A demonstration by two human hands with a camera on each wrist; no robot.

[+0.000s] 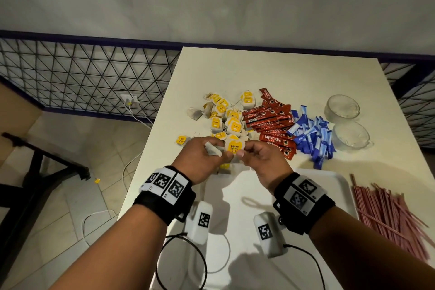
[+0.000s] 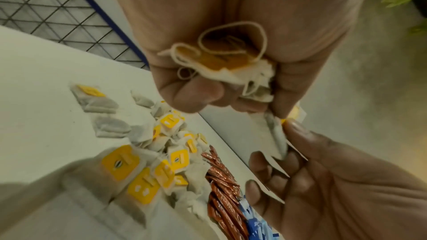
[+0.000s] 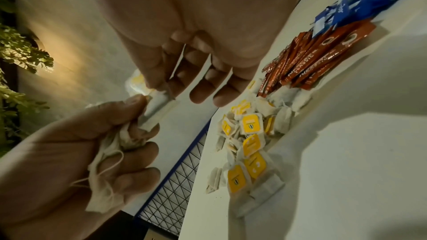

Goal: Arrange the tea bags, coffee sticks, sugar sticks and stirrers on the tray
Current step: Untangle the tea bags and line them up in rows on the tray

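Your left fingers (image 2: 191, 96) bunch crumpled tea bags (image 2: 231, 67), and both hands' fingers pinch a yellow-tagged bag (image 1: 233, 146) between them. Beyond your fingers lie the tea-bag heap (image 1: 226, 117), red coffee sticks (image 1: 270, 122), blue sugar sticks (image 1: 313, 136); pink stirrers (image 1: 388, 212) lie right.

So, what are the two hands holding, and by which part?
Left hand grips a bunch of tea bags in its fist; right hand pinches one tea bag by its edge.

It looks like a café or hotel terrace; a white counter (image 1: 270, 70) carries coffee sticks (image 1: 270, 122), sugar sticks (image 1: 310, 136), tea bags (image 1: 226, 115) and glass cups (image 1: 342, 108); a mesh railing (image 1: 82, 73), tiled floor (image 1: 70, 195) and greenery (image 3: 20, 52) surround it.
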